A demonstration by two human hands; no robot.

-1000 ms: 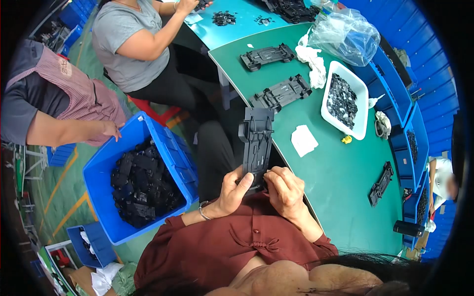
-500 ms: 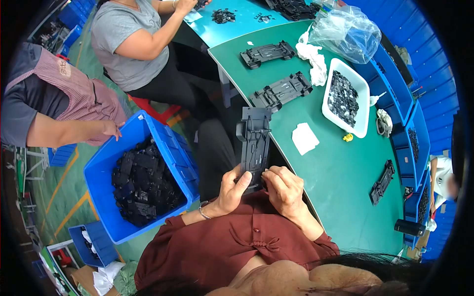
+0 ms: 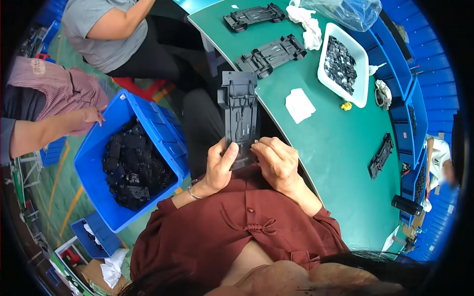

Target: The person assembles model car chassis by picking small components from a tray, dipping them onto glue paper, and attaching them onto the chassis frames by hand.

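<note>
A black plastic toy car chassis (image 3: 241,113) is held upright before my body, its ribbed side facing me. My left hand (image 3: 219,165) grips its lower left edge, thumb lying across the face. At the lower right edge, the fingers of my right hand (image 3: 277,160) are pinched together against the chassis; whatever lies between their tips is hidden. Two similar chassis, one nearer (image 3: 271,55) and one farther (image 3: 254,17), lie on the green table (image 3: 340,163). Another black chassis (image 3: 381,155) rests at the table's right side.
A white tray (image 3: 363,81) of small black parts stands on the table, near white paper (image 3: 299,105), a cloth (image 3: 310,29) and a plastic bag (image 3: 345,12). A blue crate (image 3: 91,170) full of black parts sits left, a co-worker's hand (image 3: 94,114) at its rim. Blue bins (image 3: 407,128) line the right.
The whole view has shifted, so the table, crate and co-workers appear higher and slightly left. Both my hands keep their places on the chassis.
</note>
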